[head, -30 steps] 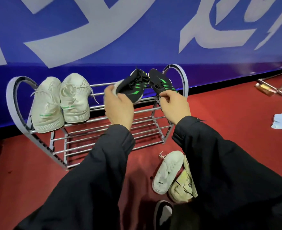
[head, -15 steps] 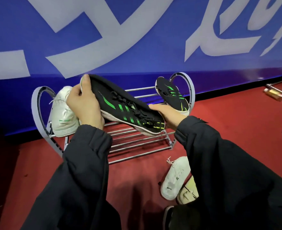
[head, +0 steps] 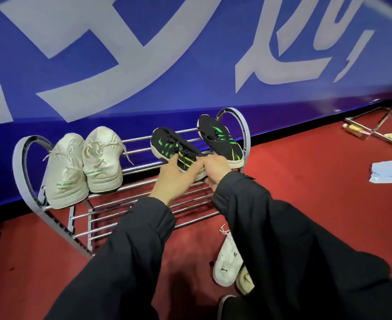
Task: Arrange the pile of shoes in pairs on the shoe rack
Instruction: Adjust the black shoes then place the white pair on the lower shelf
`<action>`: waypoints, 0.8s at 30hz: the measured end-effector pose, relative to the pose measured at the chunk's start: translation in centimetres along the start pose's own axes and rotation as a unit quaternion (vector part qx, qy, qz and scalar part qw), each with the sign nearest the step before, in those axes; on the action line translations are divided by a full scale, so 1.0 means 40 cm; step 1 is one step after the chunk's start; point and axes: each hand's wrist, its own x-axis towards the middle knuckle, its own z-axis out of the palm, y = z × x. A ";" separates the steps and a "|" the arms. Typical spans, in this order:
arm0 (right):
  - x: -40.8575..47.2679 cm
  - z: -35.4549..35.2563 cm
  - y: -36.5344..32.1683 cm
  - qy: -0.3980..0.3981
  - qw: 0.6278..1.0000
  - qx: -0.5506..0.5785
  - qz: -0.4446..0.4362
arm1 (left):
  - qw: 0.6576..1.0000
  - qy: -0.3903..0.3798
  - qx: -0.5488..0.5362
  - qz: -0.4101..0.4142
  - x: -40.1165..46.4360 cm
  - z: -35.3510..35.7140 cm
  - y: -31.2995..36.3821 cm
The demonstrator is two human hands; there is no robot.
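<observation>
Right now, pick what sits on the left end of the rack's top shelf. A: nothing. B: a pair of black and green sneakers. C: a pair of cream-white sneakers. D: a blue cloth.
C: the pair of cream-white sneakers stands side by side at the left end of the shoe rack, toes toward the wall.

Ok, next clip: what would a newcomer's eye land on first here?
Probably the black shoe with green stripes at the centre, on the shoe rack's top tier, with the left hand and right hand at its heel. Its mate sits just right of it, and a cream pair fills the left end.
</observation>
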 end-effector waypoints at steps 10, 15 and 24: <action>-0.026 -0.047 -0.014 -0.064 0.991 0.058 0.104 | 0.997 0.058 -0.015 0.056 0.082 0.039 -0.064; -0.015 -0.051 -0.002 -0.056 0.995 0.013 0.078 | 0.995 0.021 0.002 0.097 0.134 0.033 -0.086; 0.005 -0.075 -0.001 -0.003 0.998 -0.023 0.066 | 0.987 0.010 0.128 0.101 0.141 0.055 -0.091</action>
